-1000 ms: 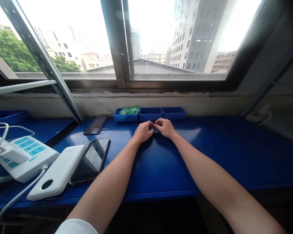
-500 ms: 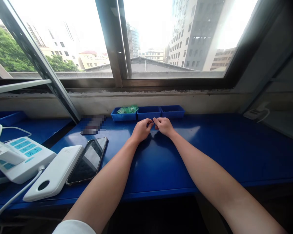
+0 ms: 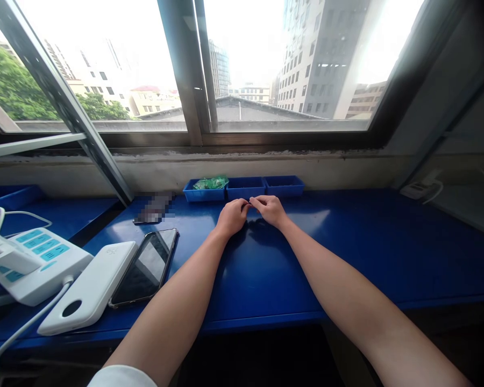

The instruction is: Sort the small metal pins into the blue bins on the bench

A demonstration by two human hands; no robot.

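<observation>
My left hand point(image 3: 233, 216) and my right hand point(image 3: 269, 209) meet fingertip to fingertip just above the blue tabletop point(image 3: 262, 285). Both are closed in a pinch. Whatever sits between the fingers is too small and too covered to name. Behind them, against the wall, stand three joined blue bins: the left bin point(image 3: 193, 196) holds green translucent pieces or bags point(image 3: 210, 183), the middle bin point(image 3: 245, 189) has an inside I cannot make out, and the right bin point(image 3: 287, 189) has something dark in it.
To the left lie a black phone point(image 3: 147, 269), a white power bank point(image 3: 91, 287) and a white power strip point(image 3: 44, 263) with cables. A blurred flat item point(image 3: 153, 208) lies farther back. A metal shelf post point(image 3: 105, 161) rises at the left; a white socket block point(image 3: 417, 188) is far right.
My right hand's fingertips have shifted slightly left, closer against the left hand's. The left hand stays nearly in place, still pinched.
</observation>
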